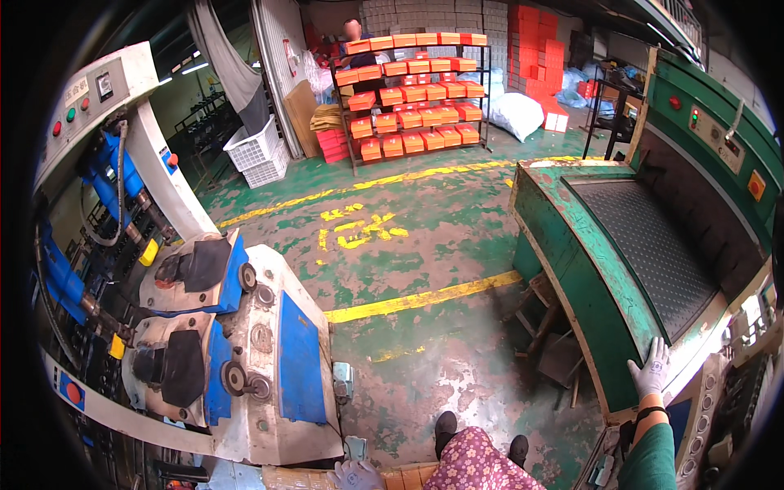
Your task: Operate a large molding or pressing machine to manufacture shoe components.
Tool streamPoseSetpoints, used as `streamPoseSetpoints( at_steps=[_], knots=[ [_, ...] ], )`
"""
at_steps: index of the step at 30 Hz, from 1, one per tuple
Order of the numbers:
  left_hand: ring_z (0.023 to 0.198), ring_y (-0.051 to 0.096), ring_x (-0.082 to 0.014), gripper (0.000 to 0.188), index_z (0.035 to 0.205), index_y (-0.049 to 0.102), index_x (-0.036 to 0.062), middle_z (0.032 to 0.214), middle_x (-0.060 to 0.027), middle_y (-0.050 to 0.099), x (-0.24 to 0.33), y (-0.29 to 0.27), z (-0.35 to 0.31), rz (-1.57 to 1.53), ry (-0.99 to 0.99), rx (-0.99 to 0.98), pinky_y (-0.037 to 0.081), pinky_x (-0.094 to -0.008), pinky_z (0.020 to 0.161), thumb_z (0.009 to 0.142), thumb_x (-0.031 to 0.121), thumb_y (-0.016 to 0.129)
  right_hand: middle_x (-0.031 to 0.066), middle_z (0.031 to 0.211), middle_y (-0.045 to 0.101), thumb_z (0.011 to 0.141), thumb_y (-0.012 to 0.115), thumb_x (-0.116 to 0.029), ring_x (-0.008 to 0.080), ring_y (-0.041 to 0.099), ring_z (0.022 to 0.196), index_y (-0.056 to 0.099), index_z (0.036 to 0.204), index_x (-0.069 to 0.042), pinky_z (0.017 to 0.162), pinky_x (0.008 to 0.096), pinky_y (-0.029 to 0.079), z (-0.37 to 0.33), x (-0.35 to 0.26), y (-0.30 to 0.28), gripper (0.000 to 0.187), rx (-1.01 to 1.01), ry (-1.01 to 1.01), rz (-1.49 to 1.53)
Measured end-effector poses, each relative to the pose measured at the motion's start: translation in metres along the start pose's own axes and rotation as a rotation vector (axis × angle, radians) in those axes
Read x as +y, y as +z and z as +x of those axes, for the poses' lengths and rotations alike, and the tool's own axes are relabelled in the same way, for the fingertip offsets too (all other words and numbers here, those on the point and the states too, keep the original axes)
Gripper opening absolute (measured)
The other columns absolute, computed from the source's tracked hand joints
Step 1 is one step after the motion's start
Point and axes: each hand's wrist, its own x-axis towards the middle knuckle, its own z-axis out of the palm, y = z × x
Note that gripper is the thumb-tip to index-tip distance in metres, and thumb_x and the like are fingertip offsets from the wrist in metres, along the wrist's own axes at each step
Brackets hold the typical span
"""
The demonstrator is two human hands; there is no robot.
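Observation:
My right hand (652, 374), in a pale work glove, lies with fingers spread on the near corner of a green machine (584, 306). It touches the rim beside the dark, dotted conveyor bed (645, 245) and holds nothing. At the bottom edge my left hand (356, 475), gloved too, rests by a wooden ledge (404, 477); its fingers look stretched out, with nothing seen in them. Left of it stands a white and blue press (302, 359) with two dark padded stations. My lap is covered by a flowered purple cloth (474, 465).
A black rack (354, 155) with rows of orange boxes stands across the floor, a person (353, 31) behind it. White crates (255, 151) sit left of it, a white sack (516, 116) right. A small stool (562, 358) is under the green machine. Yellow lines mark the floor.

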Motion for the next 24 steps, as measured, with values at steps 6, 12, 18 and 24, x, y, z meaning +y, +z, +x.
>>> streamPoseSetpoints(
  at_steps=[6, 12, 18, 24],
  knots=[
    [0.118, 0.058, -0.0294, 0.032, 0.088, 0.076, 0.0096, 0.098, -0.0068, 0.073, 0.003, -0.005, 0.000, 0.008, -0.004, -0.002, 0.036, -0.0542, 0.109, 0.088, 0.035, 0.057, 0.0176, 0.161, 0.030, 0.075, 0.080, -0.037, 0.0362, 0.028, 0.148, 0.028, 0.156, -0.006, 0.120, 0.0488, 0.025, 0.000, 0.000, 0.001, 0.101, 0.015, -0.006, 0.004],
    [0.119, 0.058, -0.0291, 0.031, 0.089, 0.076, 0.0114, 0.100, -0.0056, 0.072, -0.004, 0.014, 0.000, 0.018, -0.011, 0.007, 0.036, -0.0547, 0.110, 0.090, 0.035, 0.056, 0.0177, 0.161, 0.030, 0.076, 0.080, -0.037, 0.0362, 0.028, 0.148, 0.028, 0.156, -0.006, 0.121, 0.0485, 0.024, 0.000, -0.002, -0.001, 0.101, 0.014, -0.011, 0.011],
    [0.120, 0.057, -0.0291, 0.031, 0.091, 0.076, 0.0124, 0.103, -0.0049, 0.072, -0.006, 0.020, 0.000, 0.023, -0.026, -0.015, 0.034, -0.0546, 0.111, 0.091, 0.036, 0.055, 0.0163, 0.162, 0.029, 0.077, 0.077, -0.044, 0.0343, 0.026, 0.149, 0.028, 0.156, -0.006, 0.122, 0.0479, 0.022, -0.001, -0.007, -0.007, 0.101, -0.025, 0.012, -0.008],
    [0.120, 0.057, -0.0292, 0.031, 0.090, 0.076, 0.0123, 0.102, -0.0052, 0.072, -0.007, 0.020, -0.001, 0.009, -0.032, -0.045, 0.035, -0.0543, 0.111, 0.091, 0.036, 0.055, 0.0164, 0.162, 0.029, 0.077, 0.078, -0.044, 0.0343, 0.025, 0.150, 0.028, 0.156, -0.005, 0.122, 0.0481, 0.022, -0.002, -0.003, -0.005, 0.101, -0.024, 0.012, 0.004]
  ],
)
